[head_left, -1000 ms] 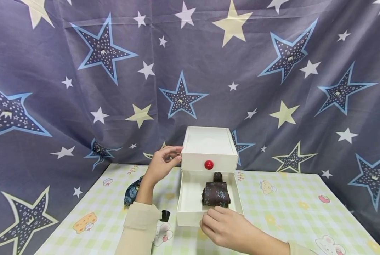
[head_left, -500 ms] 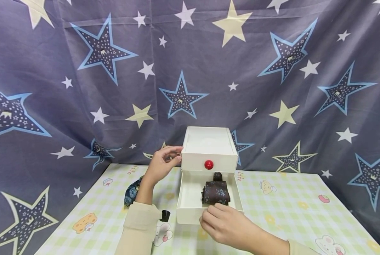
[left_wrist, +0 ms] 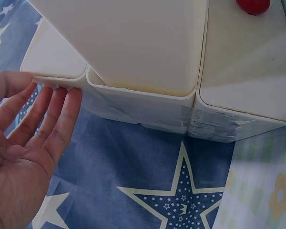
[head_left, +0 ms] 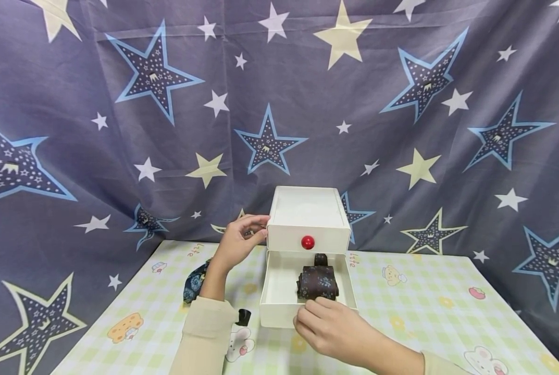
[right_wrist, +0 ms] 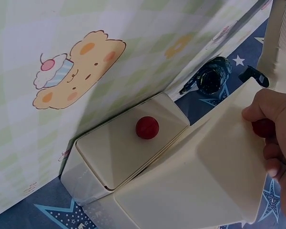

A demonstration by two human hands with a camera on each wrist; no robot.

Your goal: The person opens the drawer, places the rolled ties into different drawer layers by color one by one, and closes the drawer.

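A white box of stacked drawers (head_left: pixel 309 205) has one drawer (head_left: pixel 279 281) pulled out. In it lies a rolled dark necktie (head_left: pixel 318 282) with a blue floral pattern, its narrow end pointing to the back. My right hand (head_left: pixel 331 330) is at the drawer's front, and in the right wrist view its thumb and fingers pinch the red knob (right_wrist: pixel 263 128). My left hand (head_left: pixel 240 240) touches the box's upper left side with fairly straight fingers, fingertips (left_wrist: pixel 75 93) at the casing's edge in the left wrist view.
A second necktie (head_left: pixel 195 284), blue and patterned, lies left of the box, partly behind my left forearm. Shut drawers with red knobs sit above (head_left: pixel 308 242) and below (right_wrist: pixel 147 128) the pulled-out one. The star-printed curtain (head_left: pixel 377 156) hangs close behind the box.
The drawer with the rolled necktie has slid slightly inward, toward the box. My right hand has moved a little with it; my left hand stays in place.
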